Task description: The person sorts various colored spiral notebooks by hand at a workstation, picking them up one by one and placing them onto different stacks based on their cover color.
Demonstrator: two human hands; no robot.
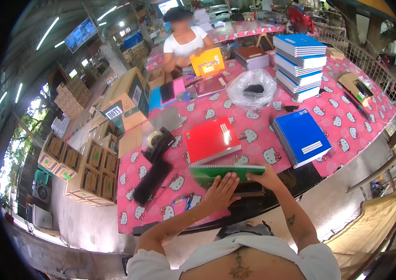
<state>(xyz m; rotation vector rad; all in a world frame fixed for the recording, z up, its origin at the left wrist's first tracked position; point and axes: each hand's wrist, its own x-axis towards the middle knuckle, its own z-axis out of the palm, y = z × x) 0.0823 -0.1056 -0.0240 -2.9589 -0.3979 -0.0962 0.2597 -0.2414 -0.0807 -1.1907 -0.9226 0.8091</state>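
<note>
A green spiral notebook (207, 175) is tilted up at the table's near edge, its wire binding along the top. My left hand (225, 190) lies against its cover with the fingers stretched out flat. At the notebook's right end, my right hand (265, 177) grips the edge, thumb on the cover side. Just beyond lies a stack of red notebooks (213, 140). To the right of that is a stack of blue notebooks (302, 137). A black tape dispenser (158, 145) stands left of the red stack, with a black brush-like thing (153, 182) nearer me.
A tall stack of blue notebooks (299, 65) rises at the far right. Near it sits a clear plastic bag (252, 89). Across the table a person (186, 42) holds a yellow notebook (207, 62). Cardboard boxes (125, 100) flank the table's left side. Pens (187, 201) lie near my left forearm.
</note>
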